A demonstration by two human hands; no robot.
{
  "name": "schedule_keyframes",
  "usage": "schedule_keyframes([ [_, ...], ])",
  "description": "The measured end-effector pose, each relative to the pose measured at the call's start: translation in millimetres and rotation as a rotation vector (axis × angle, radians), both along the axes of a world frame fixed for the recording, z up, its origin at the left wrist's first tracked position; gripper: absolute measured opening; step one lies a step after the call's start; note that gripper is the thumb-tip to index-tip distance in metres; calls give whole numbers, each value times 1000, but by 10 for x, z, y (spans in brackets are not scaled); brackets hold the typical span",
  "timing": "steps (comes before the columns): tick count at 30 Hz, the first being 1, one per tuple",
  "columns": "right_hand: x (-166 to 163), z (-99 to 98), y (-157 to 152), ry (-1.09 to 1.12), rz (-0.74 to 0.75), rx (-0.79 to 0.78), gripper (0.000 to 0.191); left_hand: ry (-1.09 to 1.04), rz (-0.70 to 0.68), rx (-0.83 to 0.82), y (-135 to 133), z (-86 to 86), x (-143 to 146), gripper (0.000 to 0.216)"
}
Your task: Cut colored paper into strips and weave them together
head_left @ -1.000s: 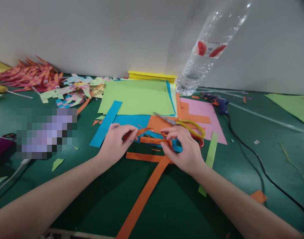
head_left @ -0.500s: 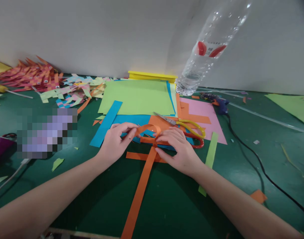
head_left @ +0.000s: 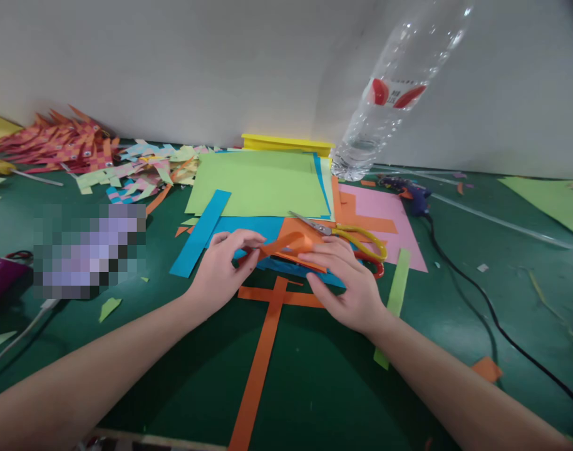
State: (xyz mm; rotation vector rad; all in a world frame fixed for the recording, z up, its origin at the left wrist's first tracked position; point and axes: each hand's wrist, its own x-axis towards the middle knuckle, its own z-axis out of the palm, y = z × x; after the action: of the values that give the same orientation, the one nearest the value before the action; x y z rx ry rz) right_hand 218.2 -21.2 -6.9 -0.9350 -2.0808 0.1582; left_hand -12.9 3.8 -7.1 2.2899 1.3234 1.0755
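My left hand (head_left: 223,266) pinches one end of a folded orange paper strip (head_left: 286,245) above the green table. My right hand (head_left: 345,279) holds the strip's other end with its fingers closed over the fold. A long orange strip (head_left: 258,369) trails from under my hands toward the near edge and crosses a short orange strip (head_left: 295,297). Blue paper (head_left: 248,227) lies beneath my hands. Yellow-handled scissors (head_left: 356,241) rest just beyond my right hand.
Green paper sheet (head_left: 262,185), pink sheet (head_left: 384,213) and a blue strip (head_left: 199,233) lie behind. A tilted clear bottle (head_left: 389,94) stands at the back. Woven paper pieces (head_left: 93,160) pile at left. A glue gun (head_left: 415,195) and black cable (head_left: 488,307) run right.
The orange strip has been folded flatter and lifted between both hands. Its long tail has swung left to lie nearly straight toward me. My right hand has shifted slightly right.
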Motion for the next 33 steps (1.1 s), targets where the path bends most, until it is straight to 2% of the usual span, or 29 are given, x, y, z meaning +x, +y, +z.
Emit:
schedule_keyframes([
  [5,8,82,-35,87,61,32,26,-78,23,-58,5,7,-4,11],
  [10,11,86,-21,29,132,-45,35,10,-160,54,11,-2,-19,17],
  [16,7,43,0,-14,130,-41,44,-70,-234,5,6,10,-44,32],
  [20,13,18,3,-57,151,-38,47,-99,-263,60,15,-4,-21,17],
  [23,7,4,6,-65,163,-30,43,-111,-260,98,30,-31,0,10],
  [29,5,-25,4,201,-39,-61,27,-81,-197,26,11,-30,-8,22],
  [33,5,-10,-4,189,-82,-150,45,-9,-188,66,-27,-27,-4,31],
])
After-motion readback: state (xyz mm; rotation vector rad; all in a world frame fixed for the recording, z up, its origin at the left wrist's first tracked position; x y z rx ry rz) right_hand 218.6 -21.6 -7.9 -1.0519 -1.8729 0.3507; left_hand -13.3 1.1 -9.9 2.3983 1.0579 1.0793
